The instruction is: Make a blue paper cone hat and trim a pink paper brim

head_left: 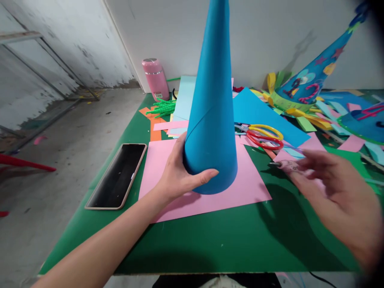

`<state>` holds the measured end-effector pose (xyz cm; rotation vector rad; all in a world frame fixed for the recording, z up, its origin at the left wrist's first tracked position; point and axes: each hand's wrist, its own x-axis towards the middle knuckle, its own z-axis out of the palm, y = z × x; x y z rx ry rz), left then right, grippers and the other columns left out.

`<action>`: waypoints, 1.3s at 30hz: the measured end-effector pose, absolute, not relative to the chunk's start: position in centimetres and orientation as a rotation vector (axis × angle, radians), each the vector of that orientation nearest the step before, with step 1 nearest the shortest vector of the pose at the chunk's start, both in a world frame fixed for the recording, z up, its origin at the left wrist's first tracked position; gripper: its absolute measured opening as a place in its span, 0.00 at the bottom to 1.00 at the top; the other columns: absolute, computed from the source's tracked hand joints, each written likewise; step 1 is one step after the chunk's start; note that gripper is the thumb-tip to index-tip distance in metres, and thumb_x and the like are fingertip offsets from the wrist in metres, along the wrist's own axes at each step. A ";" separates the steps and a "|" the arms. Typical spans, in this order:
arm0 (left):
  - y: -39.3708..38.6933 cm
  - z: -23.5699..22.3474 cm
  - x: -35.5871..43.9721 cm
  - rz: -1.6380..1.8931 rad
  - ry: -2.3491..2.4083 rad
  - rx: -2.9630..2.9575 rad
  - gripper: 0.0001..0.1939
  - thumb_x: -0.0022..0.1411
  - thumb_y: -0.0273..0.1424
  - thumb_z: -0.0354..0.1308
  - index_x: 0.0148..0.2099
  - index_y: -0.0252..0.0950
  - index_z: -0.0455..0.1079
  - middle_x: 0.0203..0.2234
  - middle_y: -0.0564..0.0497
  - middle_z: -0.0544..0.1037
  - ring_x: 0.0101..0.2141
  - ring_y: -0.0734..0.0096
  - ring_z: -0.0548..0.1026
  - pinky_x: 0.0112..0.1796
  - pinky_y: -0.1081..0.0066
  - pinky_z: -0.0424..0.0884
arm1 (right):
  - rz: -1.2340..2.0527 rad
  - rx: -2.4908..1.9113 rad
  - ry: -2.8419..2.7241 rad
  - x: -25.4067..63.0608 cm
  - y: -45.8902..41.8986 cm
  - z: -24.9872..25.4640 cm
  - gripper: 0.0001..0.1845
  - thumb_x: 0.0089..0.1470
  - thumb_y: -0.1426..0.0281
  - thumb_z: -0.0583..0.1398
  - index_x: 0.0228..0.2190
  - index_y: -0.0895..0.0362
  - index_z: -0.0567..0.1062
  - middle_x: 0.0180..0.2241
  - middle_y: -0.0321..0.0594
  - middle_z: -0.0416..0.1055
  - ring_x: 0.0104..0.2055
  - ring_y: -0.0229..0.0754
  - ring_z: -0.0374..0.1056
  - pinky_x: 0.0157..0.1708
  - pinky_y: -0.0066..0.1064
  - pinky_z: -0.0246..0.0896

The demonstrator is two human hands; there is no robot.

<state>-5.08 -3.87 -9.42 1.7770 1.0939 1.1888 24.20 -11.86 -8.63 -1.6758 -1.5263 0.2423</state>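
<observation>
My left hand point(183, 176) grips the lower left side of a tall blue paper cone point(214, 120), thumb across its front near the bottom. The cone stands upright over a sheet of pink paper point(249, 188); a slanting seam shows on its side. Its tip runs out of view at the top. To the right, my right hand point(336, 188) is raised above the table, fingers closed on a pink patterned pen point(289, 165) whose metal tip points left toward the cone. Scissors point(265, 135) with yellow and red handles lie just behind the pen.
A phone point(118, 176) lies left on the green table point(186, 248). Behind stand a pink flask point(156, 80) and green pipe cleaners point(162, 108). A decorated blue cone hat point(312, 80) stands back right among paper strips. A blue sheet point(264, 116) lies behind the scissors.
</observation>
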 end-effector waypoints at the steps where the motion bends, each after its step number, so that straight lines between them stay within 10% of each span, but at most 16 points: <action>1: -3.9 -9.5 -5.1 1.190 1.095 1.778 0.47 0.43 0.42 0.70 0.62 0.43 0.52 0.56 0.42 0.65 0.53 0.49 0.67 0.52 0.50 0.67 | 0.364 -1.554 -1.583 22.0 -10.9 -7.6 0.29 0.50 0.61 0.63 0.54 0.43 0.64 0.44 0.42 0.70 0.42 0.49 0.69 0.40 0.47 0.67; 9: -4.0 -9.4 -5.8 1.149 0.989 1.835 0.42 0.50 0.47 0.63 0.63 0.41 0.51 0.62 0.40 0.57 0.59 0.46 0.60 0.55 0.49 0.62 | 0.894 -1.184 -1.832 14.0 -4.5 -5.8 0.59 0.40 0.52 0.68 0.64 0.50 0.43 0.66 0.45 0.45 0.66 0.57 0.47 0.60 0.53 0.51; 21: -10.2 -11.1 -8.5 0.741 1.142 2.755 0.10 0.60 0.31 0.54 0.44 0.36 0.63 0.33 0.47 0.68 0.36 0.64 0.67 0.36 0.62 0.68 | 0.902 -1.191 -1.837 14.3 -3.9 -5.5 0.52 0.44 0.54 0.67 0.63 0.49 0.48 0.65 0.42 0.48 0.65 0.57 0.49 0.60 0.53 0.53; 39: -11.5 -11.6 -8.2 0.468 1.068 2.775 0.14 0.64 0.33 0.47 0.48 0.34 0.67 0.32 0.45 0.70 0.35 0.60 0.63 0.40 0.52 0.63 | 0.791 -1.168 -1.931 14.7 -3.9 -6.4 0.50 0.43 0.50 0.66 0.61 0.49 0.52 0.64 0.45 0.51 0.63 0.57 0.53 0.57 0.52 0.57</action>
